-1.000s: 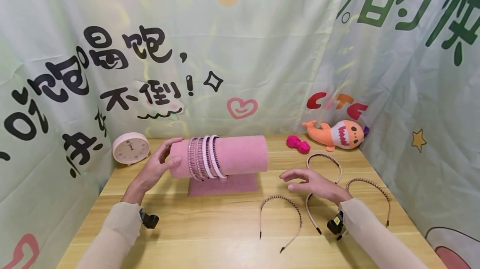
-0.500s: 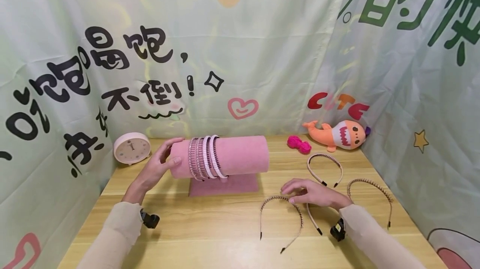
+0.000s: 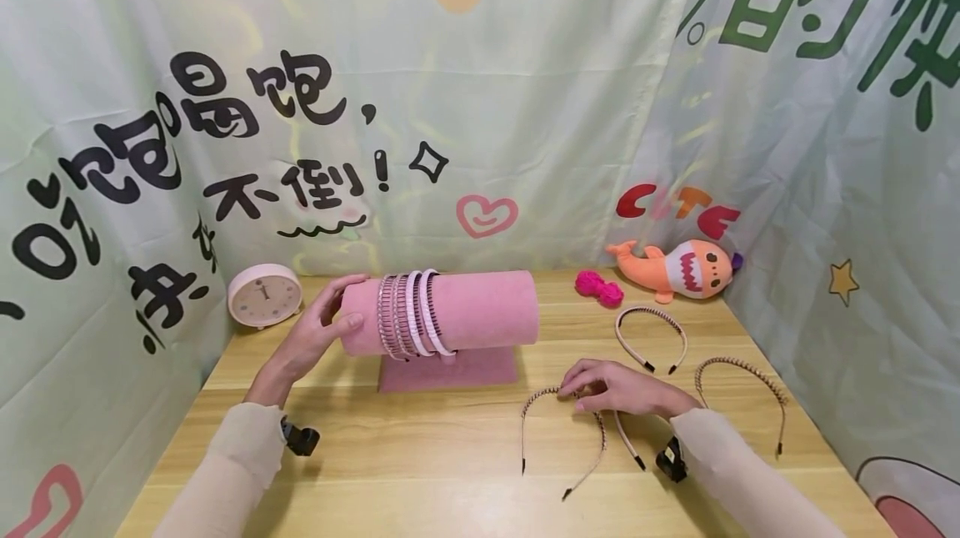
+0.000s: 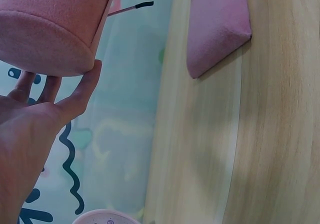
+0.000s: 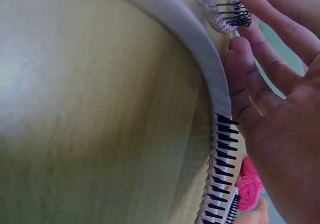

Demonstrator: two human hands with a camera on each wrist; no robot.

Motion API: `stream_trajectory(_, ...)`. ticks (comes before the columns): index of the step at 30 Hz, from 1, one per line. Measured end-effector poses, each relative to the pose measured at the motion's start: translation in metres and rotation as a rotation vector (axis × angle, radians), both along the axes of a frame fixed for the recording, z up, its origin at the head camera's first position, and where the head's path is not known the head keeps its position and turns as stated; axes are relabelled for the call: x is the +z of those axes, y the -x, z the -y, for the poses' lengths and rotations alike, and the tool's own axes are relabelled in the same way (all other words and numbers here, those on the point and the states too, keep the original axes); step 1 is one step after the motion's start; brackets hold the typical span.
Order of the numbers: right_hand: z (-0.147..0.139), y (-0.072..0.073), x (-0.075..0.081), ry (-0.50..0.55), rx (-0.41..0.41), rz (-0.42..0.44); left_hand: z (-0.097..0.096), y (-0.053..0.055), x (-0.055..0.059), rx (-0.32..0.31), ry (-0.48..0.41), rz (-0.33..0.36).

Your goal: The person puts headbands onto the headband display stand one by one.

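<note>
My left hand (image 3: 311, 339) grips the left end of a pink cylindrical headband stand (image 3: 483, 313), thumb in front and fingers behind. Seen from the left wrist, its fingertips press against the rim of the stand's round end (image 4: 45, 41). Several headbands (image 3: 417, 313), beaded and white, circle the stand's left half. My right hand (image 3: 626, 388) pinches the top of a braided headband (image 3: 534, 397) at the front of the table, covering part of it. In the right wrist view, fingertips meet a glittery beaded band (image 5: 212, 9), and a pale toothed headband (image 5: 220, 154) lies beside the palm.
Another headband (image 3: 628, 442) pokes out below my right hand. Two more lie farther off, one behind (image 3: 648, 309) and one to the right (image 3: 738, 364). Along the back stand a pink clock (image 3: 264, 296), a magenta yarn bundle (image 3: 600, 289) and an orange plush (image 3: 675, 269).
My right hand has come down and toward me, and its fingers have closed on the front headband, which has shifted slightly. My left hand stays on the stand's end.
</note>
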State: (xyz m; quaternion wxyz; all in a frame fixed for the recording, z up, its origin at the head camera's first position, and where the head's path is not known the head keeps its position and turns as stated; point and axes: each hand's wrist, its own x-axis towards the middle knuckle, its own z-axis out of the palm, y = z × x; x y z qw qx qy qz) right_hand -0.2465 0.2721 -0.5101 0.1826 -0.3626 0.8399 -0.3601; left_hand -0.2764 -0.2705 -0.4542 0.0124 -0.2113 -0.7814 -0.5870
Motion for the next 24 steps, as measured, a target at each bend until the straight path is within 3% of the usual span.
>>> stream_trajectory(16,-0.0009,-0.0030,0.0024,0.039,0.013,-0.030,-0.0005,-0.0008,0.0004,-0.010,-0.008,0.007)
stream_trajectory(24,0.0006,-0.0033,0.0038,0.010,0.020,-0.096,-0.0010,-0.0013,0.0014,-0.006,-0.008,0.002)
